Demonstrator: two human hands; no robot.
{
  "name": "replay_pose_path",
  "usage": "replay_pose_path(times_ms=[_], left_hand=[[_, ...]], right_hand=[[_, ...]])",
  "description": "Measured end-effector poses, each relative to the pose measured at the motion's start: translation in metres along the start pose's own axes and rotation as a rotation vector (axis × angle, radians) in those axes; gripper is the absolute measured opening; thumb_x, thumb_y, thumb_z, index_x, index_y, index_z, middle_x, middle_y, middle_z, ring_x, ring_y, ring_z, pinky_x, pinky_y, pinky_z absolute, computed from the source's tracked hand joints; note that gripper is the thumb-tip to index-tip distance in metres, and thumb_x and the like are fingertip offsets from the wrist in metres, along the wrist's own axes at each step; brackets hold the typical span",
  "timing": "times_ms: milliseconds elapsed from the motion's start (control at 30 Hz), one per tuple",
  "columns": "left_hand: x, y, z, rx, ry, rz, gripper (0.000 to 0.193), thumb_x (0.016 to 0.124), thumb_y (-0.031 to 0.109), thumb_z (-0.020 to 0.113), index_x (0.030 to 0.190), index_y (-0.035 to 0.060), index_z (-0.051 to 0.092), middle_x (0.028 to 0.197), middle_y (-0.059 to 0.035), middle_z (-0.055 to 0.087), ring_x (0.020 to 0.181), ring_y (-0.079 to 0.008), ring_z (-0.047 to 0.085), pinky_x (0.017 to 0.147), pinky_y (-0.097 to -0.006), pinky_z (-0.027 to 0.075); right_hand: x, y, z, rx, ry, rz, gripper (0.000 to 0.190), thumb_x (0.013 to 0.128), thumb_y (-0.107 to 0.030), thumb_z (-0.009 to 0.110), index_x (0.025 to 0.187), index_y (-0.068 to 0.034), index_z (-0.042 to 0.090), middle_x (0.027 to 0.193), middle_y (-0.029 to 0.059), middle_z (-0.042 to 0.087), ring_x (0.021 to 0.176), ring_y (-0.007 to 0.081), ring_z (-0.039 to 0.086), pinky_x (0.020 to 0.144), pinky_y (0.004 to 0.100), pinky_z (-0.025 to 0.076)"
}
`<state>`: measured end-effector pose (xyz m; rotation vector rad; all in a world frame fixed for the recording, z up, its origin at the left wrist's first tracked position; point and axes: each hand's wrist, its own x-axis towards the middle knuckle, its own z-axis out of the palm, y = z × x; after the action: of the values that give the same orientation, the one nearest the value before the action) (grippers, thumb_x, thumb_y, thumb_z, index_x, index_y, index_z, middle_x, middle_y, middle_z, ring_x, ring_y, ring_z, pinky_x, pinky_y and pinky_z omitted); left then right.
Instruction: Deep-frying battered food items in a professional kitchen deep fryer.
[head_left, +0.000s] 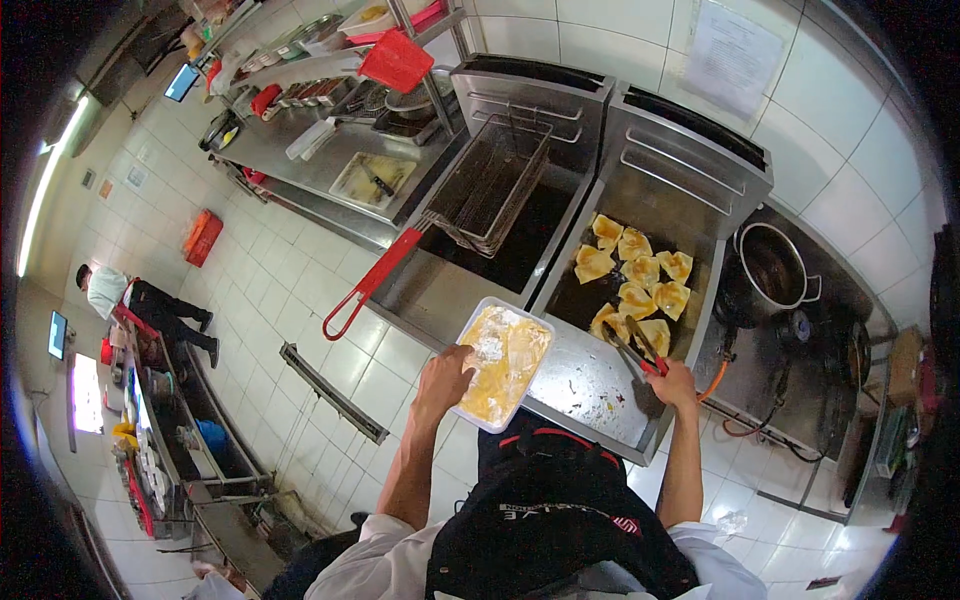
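My left hand (448, 379) reaches over the left rim of a white plastic container (551, 337), its bent fingers at flour-dusted yellow dough sheets (504, 360). Whether it grips a sheet or the container is hidden. The container lies at the front edge of the fryers, close to my apron. My right hand (673, 384) grips red-handled metal tongs (637, 349), their tips among the frying pieces at the near end of the right fryer (589, 315). Several folded yellow dough pieces (640, 271) float in its dark oil.
A wire fry basket (491, 191) with a red handle (375, 281) rests over the left fryer. A metal pot (772, 266) stands on the stove to the right. On the left counter, a knife (377, 180) lies in a white tray (349, 193). A person (142, 300) works farther left.
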<state>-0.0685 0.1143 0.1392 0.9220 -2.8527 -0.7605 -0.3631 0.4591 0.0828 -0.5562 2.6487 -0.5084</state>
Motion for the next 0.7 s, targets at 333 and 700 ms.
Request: replay_pose_path(times_ms=[333, 700], left_hand=[[0.053, 0.059, 0.045, 0.145, 0.076, 0.174, 0.045, 0.084, 0.031, 0.074, 0.118, 0.0037, 0.066, 0.125, -0.0164, 0.062, 0.121, -0.0341, 0.053, 0.1, -0.0472, 0.044], [0.052, 0.069, 0.069, 0.275, 0.204, 0.162, 0.029, 0.083, 0.028, 0.072, 0.102, 0.0064, 0.071, 0.112, -0.0119, 0.065, 0.112, -0.0297, 0.056, 0.093, -0.0455, 0.042]], right_hand=[[-0.016, -0.007, 0.006, 0.152, -0.008, 0.015, 0.048, 0.079, -0.037, 0.074, 0.113, -0.005, 0.067, 0.101, 0.0228, 0.071, 0.099, 0.0414, 0.067, 0.086, 0.0485, 0.052], [-0.014, 0.0, 0.008, 0.076, -0.039, 0.14, 0.053, 0.08, -0.034, 0.072, 0.123, -0.004, 0.065, 0.115, 0.0216, 0.069, 0.109, 0.0395, 0.064, 0.094, 0.046, 0.051]])
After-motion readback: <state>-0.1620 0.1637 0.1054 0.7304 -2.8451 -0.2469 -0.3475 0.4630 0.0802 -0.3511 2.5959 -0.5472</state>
